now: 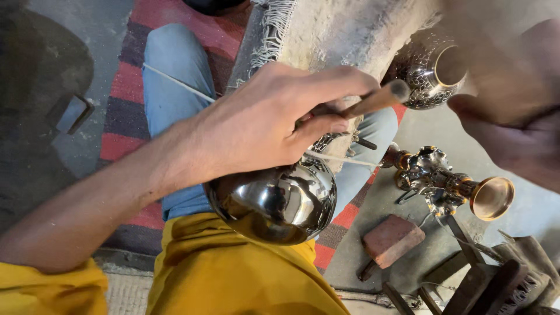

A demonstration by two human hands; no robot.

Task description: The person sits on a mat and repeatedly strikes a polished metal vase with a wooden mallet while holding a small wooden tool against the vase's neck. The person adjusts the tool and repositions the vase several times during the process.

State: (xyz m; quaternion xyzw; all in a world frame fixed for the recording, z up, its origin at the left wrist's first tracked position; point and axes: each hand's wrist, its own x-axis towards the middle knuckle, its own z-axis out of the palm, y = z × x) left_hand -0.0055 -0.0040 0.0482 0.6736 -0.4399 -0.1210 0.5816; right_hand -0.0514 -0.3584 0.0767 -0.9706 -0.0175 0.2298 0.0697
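- The left hand [262,119] is seen closed round a wooden-handled tool [373,99], pinched between thumb and fingers, directly above a polished round metal vessel [274,201] resting in the lap against the yellow garment [233,274].
- The right hand [513,128] sits blurred at the right edge; whether it is spread or clenched cannot be told, though it appears pressed against a patterned metal vessel with a brass mouth [429,73].
- The smooth bowl is judged likely to roll off the lap: nothing visibly clamps it, and its mirror surface offers little grip.
- A slip of the tool could be expected to scratch or dent the polished surface just below it.
- The ornate brass-mouthed piece [449,186] lies on the concrete floor [420,125] near a brick [392,239]; it could be knocked if the bowl were dropped that way.
- The thin white cord [175,81] crossing the jeans [172,81] could be snagged by the forearm.
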